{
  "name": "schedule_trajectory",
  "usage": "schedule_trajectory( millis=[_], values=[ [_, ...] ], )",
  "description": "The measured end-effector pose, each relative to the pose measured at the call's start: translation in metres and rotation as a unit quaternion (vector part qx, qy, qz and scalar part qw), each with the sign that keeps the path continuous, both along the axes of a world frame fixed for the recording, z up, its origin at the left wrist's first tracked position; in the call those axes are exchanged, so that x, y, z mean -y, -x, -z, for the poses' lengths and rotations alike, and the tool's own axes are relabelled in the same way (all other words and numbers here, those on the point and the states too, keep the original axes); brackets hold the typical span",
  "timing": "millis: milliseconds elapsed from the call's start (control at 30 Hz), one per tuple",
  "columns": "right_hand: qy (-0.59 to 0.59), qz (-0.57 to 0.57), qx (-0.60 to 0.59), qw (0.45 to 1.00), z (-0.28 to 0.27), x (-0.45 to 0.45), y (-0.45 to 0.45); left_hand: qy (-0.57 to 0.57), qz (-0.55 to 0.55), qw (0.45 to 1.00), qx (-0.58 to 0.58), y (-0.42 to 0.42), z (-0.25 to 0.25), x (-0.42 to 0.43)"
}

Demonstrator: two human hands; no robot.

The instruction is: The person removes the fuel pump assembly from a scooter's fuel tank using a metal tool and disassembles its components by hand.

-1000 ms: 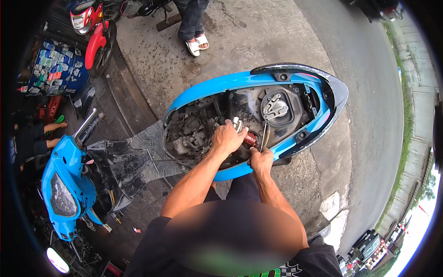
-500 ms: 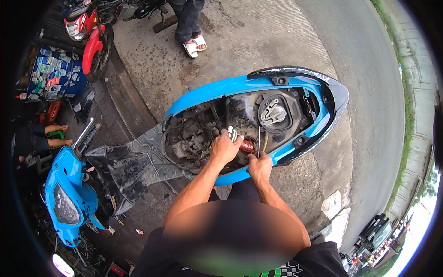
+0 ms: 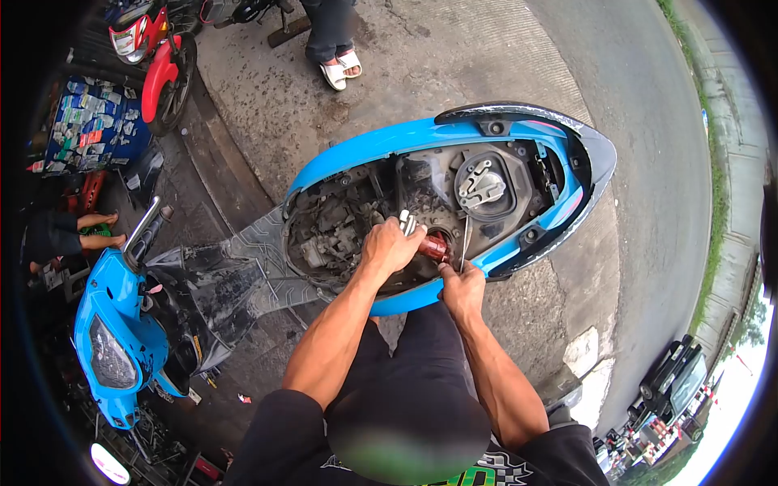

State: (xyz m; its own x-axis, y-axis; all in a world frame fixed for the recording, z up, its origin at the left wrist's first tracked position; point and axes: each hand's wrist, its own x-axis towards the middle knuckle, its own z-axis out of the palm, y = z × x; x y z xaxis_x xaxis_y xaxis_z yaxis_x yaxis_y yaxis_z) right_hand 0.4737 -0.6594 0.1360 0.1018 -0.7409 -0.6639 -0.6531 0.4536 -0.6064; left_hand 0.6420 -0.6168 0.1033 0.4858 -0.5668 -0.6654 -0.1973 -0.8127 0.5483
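Note:
The blue scooter (image 3: pixel 365 154) stands with its seat off and the inner parts exposed. My left hand (image 3: pixel 389 249) is closed over the open bay, around a part with a pale ridged end (image 3: pixel 407 221) poking out above the fingers. A dark red, shiny cylinder-shaped piece (image 3: pixel 433 247) lies against its fingertips; whether the two are joined I cannot tell. My right hand (image 3: pixel 463 290) is closed at the near body panel, gripping a thin metal rod-like tool (image 3: pixel 465 241) that points toward the round fuel cap area (image 3: pixel 485 186). The tool's handle is hidden in the fist.
A person in white sandals (image 3: pixel 342 69) stands beyond the scooter. A red motorcycle (image 3: pixel 162 77) is parked at upper left, near a seated person's legs (image 3: pixel 99 231). The road (image 3: pixel 648 162) runs along the right, with a dark vehicle (image 3: pixel 673 373) at lower right.
The view has shifted slightly, and more of my legs shows. Both hands keep their grips; the rod-like tool now leans slightly more, and more of the red piece is visible.

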Motion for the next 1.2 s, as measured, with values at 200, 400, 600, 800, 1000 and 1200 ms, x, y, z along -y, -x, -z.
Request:
schedule_trajectory(
  millis=[200,400,600,800,1000,1200],
  values=[
    [0.067,-0.106,-0.079,0.989,-0.003,0.003,-0.003,0.004,-0.007,1.000,-0.003,-0.006,0.003,0.000],
    [0.104,-0.194,-0.110,0.969,-0.002,0.001,-0.001,0.014,0.016,0.999,-0.034,-0.015,0.001,0.001],
    [-0.014,-0.111,-0.069,0.991,0.001,0.001,-0.012,0.012,0.012,1.000,-0.003,-0.016,-0.009,0.009],
    [-0.048,-0.005,-0.011,0.999,-0.001,-0.004,-0.014,0.003,0.025,1.000,0.014,-0.017,-0.004,0.011],
    [-0.006,0.010,0.008,1.000,0.009,-0.014,0.001,-0.026,0.058,0.998,-0.011,-0.019,-0.015,0.017],
    [0.041,-0.061,-0.006,0.997,-0.011,-0.007,-0.012,-0.027,0.016,0.999,0.021,-0.014,-0.006,0.003]
  ],
)
